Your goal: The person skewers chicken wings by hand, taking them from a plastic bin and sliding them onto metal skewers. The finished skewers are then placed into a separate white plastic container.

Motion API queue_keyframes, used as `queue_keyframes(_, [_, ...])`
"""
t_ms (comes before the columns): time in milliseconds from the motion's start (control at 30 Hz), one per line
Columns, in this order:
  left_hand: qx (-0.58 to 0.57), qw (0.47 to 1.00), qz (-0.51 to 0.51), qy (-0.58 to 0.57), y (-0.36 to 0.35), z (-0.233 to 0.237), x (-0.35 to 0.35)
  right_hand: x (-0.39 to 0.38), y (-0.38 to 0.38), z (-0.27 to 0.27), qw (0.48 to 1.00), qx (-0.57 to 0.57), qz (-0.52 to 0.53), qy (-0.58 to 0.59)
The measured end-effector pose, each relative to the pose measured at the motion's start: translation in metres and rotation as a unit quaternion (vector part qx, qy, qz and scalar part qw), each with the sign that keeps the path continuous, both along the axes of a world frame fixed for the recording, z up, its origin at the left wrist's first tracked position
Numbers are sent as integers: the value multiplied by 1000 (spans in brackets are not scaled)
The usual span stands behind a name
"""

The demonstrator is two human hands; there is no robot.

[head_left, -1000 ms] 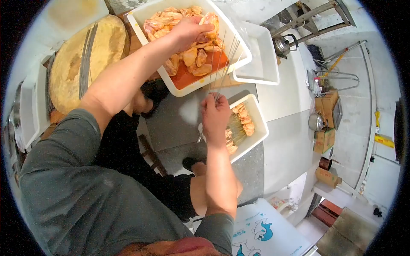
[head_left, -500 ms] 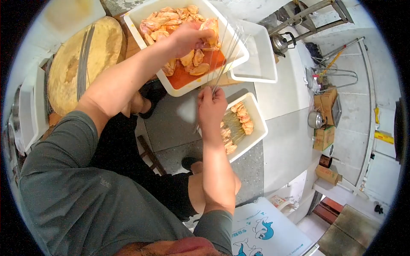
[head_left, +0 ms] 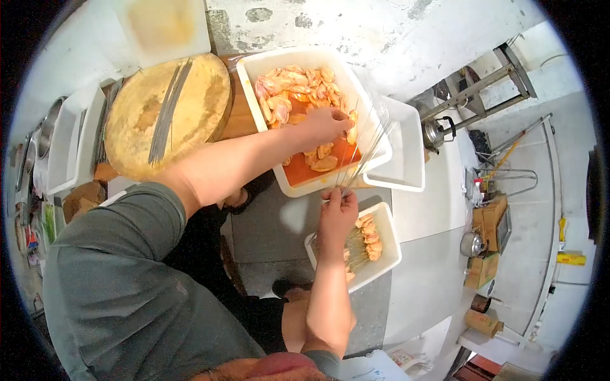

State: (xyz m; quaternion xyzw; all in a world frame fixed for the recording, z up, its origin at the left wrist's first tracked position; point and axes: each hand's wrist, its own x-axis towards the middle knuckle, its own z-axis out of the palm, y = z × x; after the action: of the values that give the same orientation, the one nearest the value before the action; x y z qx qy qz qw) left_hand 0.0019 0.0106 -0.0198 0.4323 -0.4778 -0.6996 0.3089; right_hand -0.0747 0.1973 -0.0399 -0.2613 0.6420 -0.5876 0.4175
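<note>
My left hand (head_left: 327, 125) pinches a piece of raw marinated meat (head_left: 351, 128) above the large white tub (head_left: 293, 188), which has more meat pieces (head_left: 279, 108) in red-orange liquid. Below it, my right hand (head_left: 338, 208) is closed round several thin metal skewers (head_left: 362, 159). Their long ends fan up and to the right, over the tub's edge, close to the held piece. Just below and right of my right hand, a smaller white tub (head_left: 393, 257) has threaded meat (head_left: 370, 238) on skewers, partly hidden by my right hand and forearm.
A round wooden board (head_left: 197, 120) with a bundle of skewers (head_left: 170, 111) lies at the left. Another white tub (head_left: 406, 146) sits behind the large one's right side. Kettle (head_left: 435, 134), pot (head_left: 471, 244) and cardboard boxes (head_left: 484, 270) are at the right.
The view has shifted, so the tubs and board appear lower and farther right. My left hand has moved toward the tub's right side, bringing the meat piece nearer the skewer ends.
</note>
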Motion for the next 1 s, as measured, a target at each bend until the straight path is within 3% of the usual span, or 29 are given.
queue_keyframes(100, [27,998,48,24,10,10,-2,2,0,-1,1000,2,8,-7])
queue_keyframes(200, [35,999,19,6,3,8,1,-1,3,-1,996,35,55,52])
queue_keyframes(333, [82,989,10,119,-3,1,3,3,3,0,1000,0,26,-3])
queue_keyframes(400, [94,977,14,190,-12,-5,4,-2,5,0,999,18,4,30])
queue_keyframes(533, [90,970,20,224,-19,2,13,-15,6,-23,988,27,-35,148])
queue_keyframes(767, [95,967,-20,236,-21,17,22,-20,12,-16,988,67,37,133])
queue_keyframes(1000, [64,976,39,203,-30,10,21,-8,14,-10,987,39,56,146])
